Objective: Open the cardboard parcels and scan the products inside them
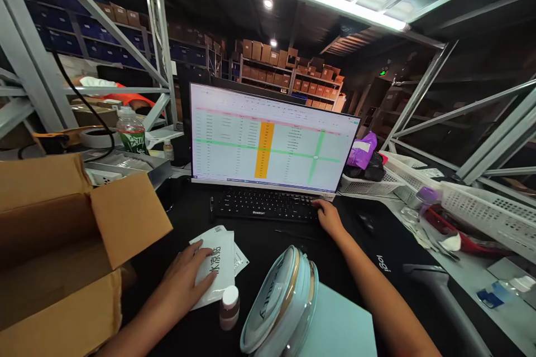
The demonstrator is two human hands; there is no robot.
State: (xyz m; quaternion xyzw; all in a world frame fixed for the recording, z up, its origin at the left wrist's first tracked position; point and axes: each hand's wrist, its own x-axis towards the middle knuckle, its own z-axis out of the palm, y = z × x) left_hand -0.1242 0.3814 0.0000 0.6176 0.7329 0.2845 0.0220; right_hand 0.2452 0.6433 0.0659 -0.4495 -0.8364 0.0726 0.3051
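My left hand (188, 275) rests with spread fingers on white printed packets (224, 265) on the black desk mat. Beside them stands a small bottle with a white cap (229, 308). My right hand (329, 217) lies at the right end of the black keyboard (263, 206), fingers stretched over its keys. Behind it a monitor (234, 148) displays a spreadsheet with an orange column and green bands. Between my arms sit a light-blue clear-windowed pouch (280, 304) and a pale blue box (341, 321).
An open cardboard box (129, 217) stands at left, before a green-labelled bottle (132, 133). To the right are a mouse (365, 222), a grey handheld scanner (435, 284) and white plastic baskets (489, 203). Metal frame posts flank the desk; shelves of boxes (268, 67) stand behind.
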